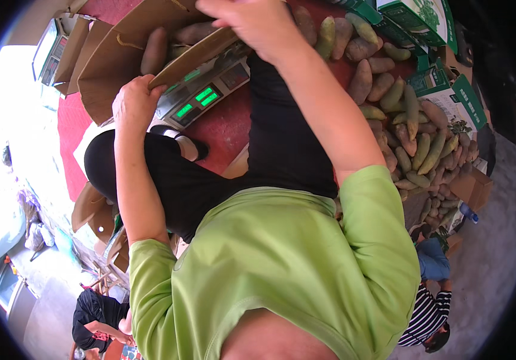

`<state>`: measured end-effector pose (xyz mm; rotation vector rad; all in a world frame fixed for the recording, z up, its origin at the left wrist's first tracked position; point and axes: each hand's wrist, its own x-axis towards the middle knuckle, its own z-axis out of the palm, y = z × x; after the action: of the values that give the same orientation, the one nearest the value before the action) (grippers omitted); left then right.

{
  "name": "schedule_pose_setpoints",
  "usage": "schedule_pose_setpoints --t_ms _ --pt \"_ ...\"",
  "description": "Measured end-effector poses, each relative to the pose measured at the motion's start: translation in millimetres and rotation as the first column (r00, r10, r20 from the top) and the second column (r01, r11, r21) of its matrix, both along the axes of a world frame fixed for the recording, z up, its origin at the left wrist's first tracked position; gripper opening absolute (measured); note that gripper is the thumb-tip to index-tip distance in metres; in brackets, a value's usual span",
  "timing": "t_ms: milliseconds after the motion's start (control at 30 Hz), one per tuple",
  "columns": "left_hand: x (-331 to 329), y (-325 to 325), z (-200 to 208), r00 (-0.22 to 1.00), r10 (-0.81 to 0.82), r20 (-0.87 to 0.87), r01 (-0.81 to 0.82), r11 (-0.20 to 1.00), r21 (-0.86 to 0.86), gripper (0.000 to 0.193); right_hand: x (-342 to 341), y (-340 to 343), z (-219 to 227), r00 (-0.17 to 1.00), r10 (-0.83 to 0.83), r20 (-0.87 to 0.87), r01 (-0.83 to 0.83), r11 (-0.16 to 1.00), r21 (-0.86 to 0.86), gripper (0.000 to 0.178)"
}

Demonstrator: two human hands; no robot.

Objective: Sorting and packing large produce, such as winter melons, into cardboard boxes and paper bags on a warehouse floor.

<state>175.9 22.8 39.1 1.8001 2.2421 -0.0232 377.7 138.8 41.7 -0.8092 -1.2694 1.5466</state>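
1 cardboard box (105,72), tubers (155,51) inside | looks stiff, likely heavy; best held underneath | left hand (133,105): fingers closed on rim (192,58) | right hand (255,27): half-curled, grip unclear from here

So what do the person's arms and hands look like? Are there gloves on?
No gloves: the left hand and the right hand are both bare. The forearms are bare too, and I see no watch or bracelet. The left sleeve and right sleeve are short, loose, plain light green cloth.
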Motion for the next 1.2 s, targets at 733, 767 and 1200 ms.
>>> schedule_pose_setpoints --t_ms 733,767,1200 --pt "1.1 -1.0 2.6 0.994 0.027 0.11 -0.043 0.988 0.147 0.03 329.6 -211.0 -291.6 0.629 -0.025 0.777 0.646 0.573 -0.504 0.017" --pt "0.5 -1.8 2.2 0.993 0.033 0.111 -0.05 0.987 0.152 0.03 325.8 -216.2 -293.9 0.64 0.012 0.768 0.641 0.543 -0.543 0.017" --pt "-8.3 -2.6 -3.2 0.987 0.025 0.161 -0.048 0.989 0.14 0.029 285.0 -208.6 -304.5 0.641 0.044 0.766 0.656 0.486 -0.577 0.022"
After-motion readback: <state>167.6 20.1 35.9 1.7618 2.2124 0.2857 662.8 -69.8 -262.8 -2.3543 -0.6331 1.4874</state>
